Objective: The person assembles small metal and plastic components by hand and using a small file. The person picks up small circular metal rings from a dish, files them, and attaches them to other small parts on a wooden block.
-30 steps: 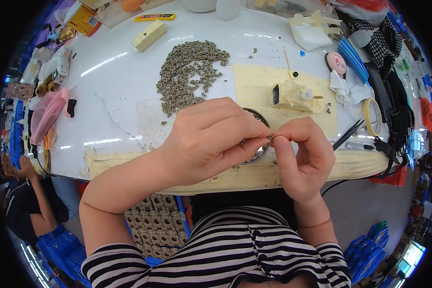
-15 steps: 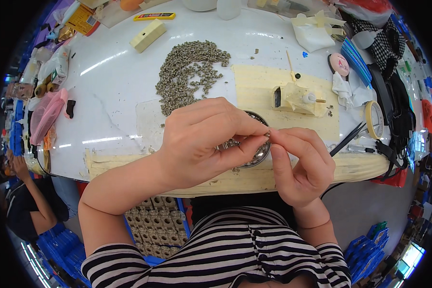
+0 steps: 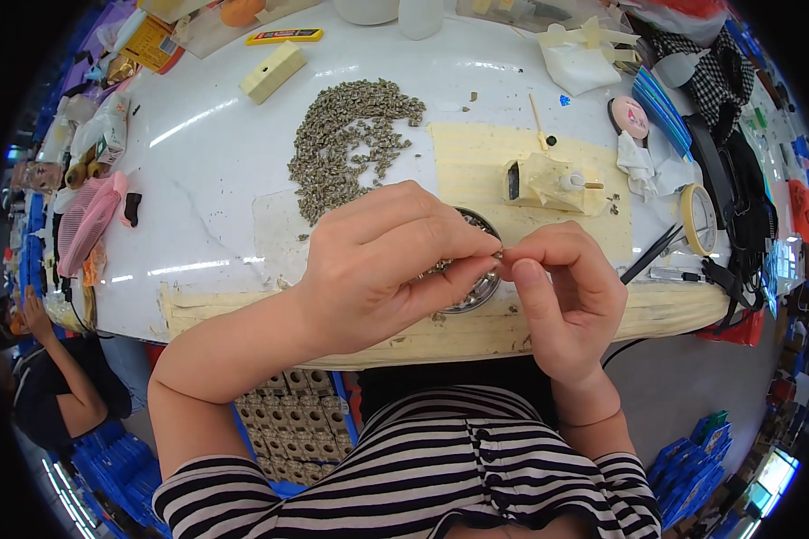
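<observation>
Small metal parts (image 3: 497, 258) sit pinched where our two hands meet, above the front edge of the white surface (image 3: 198, 180). Our left hand (image 3: 386, 260) comes in from the left, its grip narrow, thumb and forefinger closed on one tiny piece, likely so it stays steady. Just below the grip, half hidden, lies a round metal dish (image 3: 476, 287), probably there to catch drops. Beyond the grip spreads the grey heap of loose parts (image 3: 351, 144). Our right hand (image 3: 562, 296) closes its grip tight on the same spot from the right.
</observation>
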Motion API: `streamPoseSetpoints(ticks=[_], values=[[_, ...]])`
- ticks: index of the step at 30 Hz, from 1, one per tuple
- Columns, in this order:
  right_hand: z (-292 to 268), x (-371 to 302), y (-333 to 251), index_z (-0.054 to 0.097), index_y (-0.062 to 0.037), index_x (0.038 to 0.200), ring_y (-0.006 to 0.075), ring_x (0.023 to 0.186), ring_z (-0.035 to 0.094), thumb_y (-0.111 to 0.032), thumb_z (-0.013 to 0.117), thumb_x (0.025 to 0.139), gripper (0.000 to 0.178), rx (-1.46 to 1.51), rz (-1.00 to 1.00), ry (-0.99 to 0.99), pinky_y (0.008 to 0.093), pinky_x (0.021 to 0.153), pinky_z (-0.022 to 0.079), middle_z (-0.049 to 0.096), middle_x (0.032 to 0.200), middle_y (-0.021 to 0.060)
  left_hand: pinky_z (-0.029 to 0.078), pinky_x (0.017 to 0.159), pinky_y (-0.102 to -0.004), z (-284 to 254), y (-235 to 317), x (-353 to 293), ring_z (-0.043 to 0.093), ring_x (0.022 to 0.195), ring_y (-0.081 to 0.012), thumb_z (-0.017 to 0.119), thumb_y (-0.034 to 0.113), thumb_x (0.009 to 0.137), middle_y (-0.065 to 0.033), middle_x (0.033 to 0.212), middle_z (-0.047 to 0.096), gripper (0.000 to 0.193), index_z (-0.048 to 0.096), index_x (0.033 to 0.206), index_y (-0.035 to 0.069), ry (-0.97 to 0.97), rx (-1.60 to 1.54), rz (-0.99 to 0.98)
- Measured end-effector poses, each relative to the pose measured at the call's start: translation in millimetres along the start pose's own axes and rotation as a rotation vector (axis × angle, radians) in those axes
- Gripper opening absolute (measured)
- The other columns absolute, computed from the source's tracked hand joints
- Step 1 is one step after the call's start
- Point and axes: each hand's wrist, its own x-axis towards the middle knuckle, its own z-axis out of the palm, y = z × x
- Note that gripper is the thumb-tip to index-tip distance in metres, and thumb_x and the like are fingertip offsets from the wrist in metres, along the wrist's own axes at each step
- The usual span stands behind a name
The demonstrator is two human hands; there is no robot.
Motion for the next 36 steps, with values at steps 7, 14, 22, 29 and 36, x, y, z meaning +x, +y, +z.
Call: streamPoseSetpoints(ticks=[7, 14, 22, 29, 36], values=[[3.3, 2.1, -4.9, 0.067, 0.004, 0.092, 0.015, 0.074, 0.059, 0.002, 0.065, 0.085, 0.007, 0.061, 0.118, -0.068, 0.0251, 0.067, 0.047, 0.066, 0.085, 0.0087, 0.047, 0.057, -0.0259, -0.7, 2.4, -1.3, 0.06, 0.069, -0.0171, 0.079, -0.003, 0.068, -0.0052, 0.082, 0.065, 0.026, 0.072, 0.092, 0.004, 0.018, 0.038, 0.028], [0.1, 0.0, -3.9, 0.067, 0.0036, 0.092, 0.0123, 0.074, 0.057, 0.001, 0.065, 0.086, 0.006, 0.119, 0.162, -0.063, 0.0238, 0.067, 0.045, 0.064, 0.084, 0.007, 0.046, 0.057, -0.0256, 1.5, -0.7, -3.8, 0.058, 0.071, -0.0163, 0.079, -0.003, 0.068, -0.0042, 0.083, 0.062, 0.028, 0.072, 0.093, 0.005, 0.013, 0.021, 0.022], [1.0, -0.1, -3.9, 0.066, 0.0035, 0.09, 0.012, 0.074, 0.056, 0.002, 0.064, 0.086, 0.005, 0.132, 0.149, -0.044, 0.0238, 0.067, 0.045, 0.063, 0.083, 0.0066, 0.046, 0.058, -0.0248, 0.0, 3.9, -1.8, 0.058, 0.072, -0.0152, 0.079, -0.004, 0.069, -0.0052, 0.083, 0.063, 0.026, 0.072, 0.092, 0.004, 0.003, -0.042, -0.064], [1.8, 0.0, -2.0, 0.066, 0.0035, 0.09, 0.0132, 0.073, 0.057, 0.003, 0.064, 0.086, 0.005, 0.103, 0.109, -0.053, 0.0247, 0.067, 0.046, 0.064, 0.083, 0.0073, 0.046, 0.059, -0.0246, -0.3, 3.3, -1.4, 0.059, 0.073, -0.0152, 0.078, -0.004, 0.07, -0.0059, 0.083, 0.063, 0.023, 0.071, 0.091, 0.003, -0.01, -0.113, -0.12], [2.0, 2.6, -1.4, 0.068, 0.0022, 0.09, 0.0168, 0.073, 0.06, 0.004, 0.066, 0.083, 0.008, 0.01, 0.013, -0.039, 0.0263, 0.066, 0.047, 0.066, 0.083, 0.0088, 0.046, 0.06, -0.0248, -0.5, 2.5, -1.3, 0.059, 0.073, -0.0152, 0.077, -0.004, 0.071, -0.0062, 0.084, 0.063, 0.022, 0.071, 0.09, 0.003, -0.016, -0.105, -0.115]])
